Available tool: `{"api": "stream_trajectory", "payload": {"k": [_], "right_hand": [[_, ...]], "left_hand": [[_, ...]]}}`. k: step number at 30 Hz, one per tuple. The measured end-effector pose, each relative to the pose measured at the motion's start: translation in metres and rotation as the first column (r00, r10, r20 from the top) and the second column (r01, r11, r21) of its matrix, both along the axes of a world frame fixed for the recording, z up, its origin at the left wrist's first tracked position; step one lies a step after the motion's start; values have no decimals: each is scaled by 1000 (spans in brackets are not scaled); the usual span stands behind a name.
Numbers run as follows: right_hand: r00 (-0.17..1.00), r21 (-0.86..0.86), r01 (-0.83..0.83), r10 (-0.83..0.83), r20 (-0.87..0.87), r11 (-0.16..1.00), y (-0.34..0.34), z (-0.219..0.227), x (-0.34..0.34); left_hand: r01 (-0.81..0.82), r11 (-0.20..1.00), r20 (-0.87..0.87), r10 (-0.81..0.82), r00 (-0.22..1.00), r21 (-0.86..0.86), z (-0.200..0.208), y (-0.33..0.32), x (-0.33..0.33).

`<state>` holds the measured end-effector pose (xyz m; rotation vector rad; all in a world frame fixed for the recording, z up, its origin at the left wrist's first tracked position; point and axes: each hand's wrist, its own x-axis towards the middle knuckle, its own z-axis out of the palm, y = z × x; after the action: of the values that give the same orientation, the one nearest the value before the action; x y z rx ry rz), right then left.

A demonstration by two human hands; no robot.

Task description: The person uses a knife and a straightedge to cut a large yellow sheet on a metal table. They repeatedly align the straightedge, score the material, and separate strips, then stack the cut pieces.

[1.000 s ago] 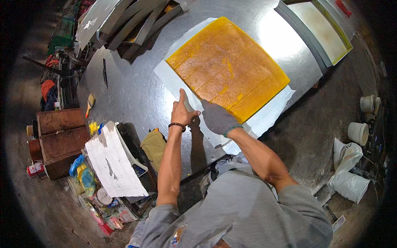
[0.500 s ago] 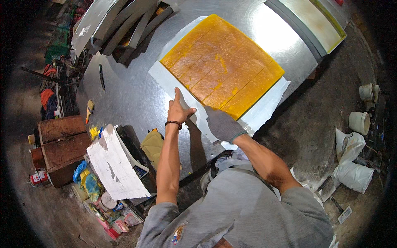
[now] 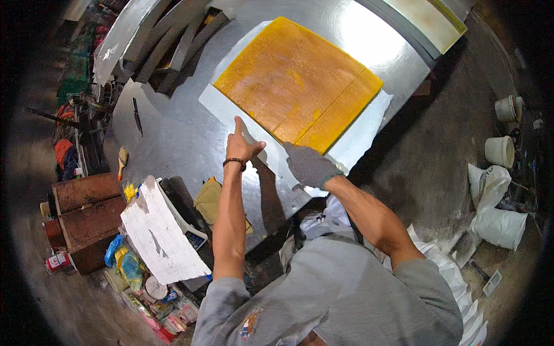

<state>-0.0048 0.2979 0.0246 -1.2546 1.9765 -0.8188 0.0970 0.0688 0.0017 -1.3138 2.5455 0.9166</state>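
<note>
A flat, four-sided slab (image 3: 300, 81) lies on a pale sheet (image 3: 360, 135), which lies on a shiny metal table (image 3: 173, 135). The slab is amber-orange, mottled and faintly glossy, with brighter yellow along its edges and in a few short streaks on top. A straight line runs across it near its right side, parallel to that edge; a fainter mark lies farther left. The sheet shows past the slab along the lower-left and lower-right sides.

The bare left hand (image 3: 244, 147), a dark beaded bracelet (image 3: 234, 161) at its wrist, is over the sheet near the slab's lower-left edge. It is open, the forefinger pointing away and the thumb spread out; the other fingers are hard to make out. The right hand (image 3: 312, 165), in a grey knitted glove, is at the slab's near corner. Its fingers are hidden beneath the back of the glove, so whether it grips anything cannot be told.

A pale tray (image 3: 424, 23) at upper right is cut off by the picture's top edge.
</note>
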Motion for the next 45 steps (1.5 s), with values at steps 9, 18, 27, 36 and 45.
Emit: {"api": "stream_trajectory", "payload": {"k": [9, 18, 27, 36, 45], "right_hand": [[997, 153, -8, -5, 83, 988, 44, 10, 10], [997, 102, -37, 30, 73, 994, 80, 25, 13], [995, 133, -30, 17, 103, 991, 86, 21, 12], [996, 108, -18, 8, 89, 994, 98, 7, 20], [999, 114, -31, 28, 26, 993, 133, 9, 29]], "left_hand": [[4, 1000, 9, -4, 1000, -6, 6, 5, 1], [-32, 998, -58, 34, 998, 45, 17, 7, 3], [-49, 994, -65, 55, 996, 96, -1, -5, 7], [-21, 1000, 4, 21, 1000, 15, 12, 3, 0], [-75, 990, -30, 79, 996, 119, 27, 14, -6]]}}
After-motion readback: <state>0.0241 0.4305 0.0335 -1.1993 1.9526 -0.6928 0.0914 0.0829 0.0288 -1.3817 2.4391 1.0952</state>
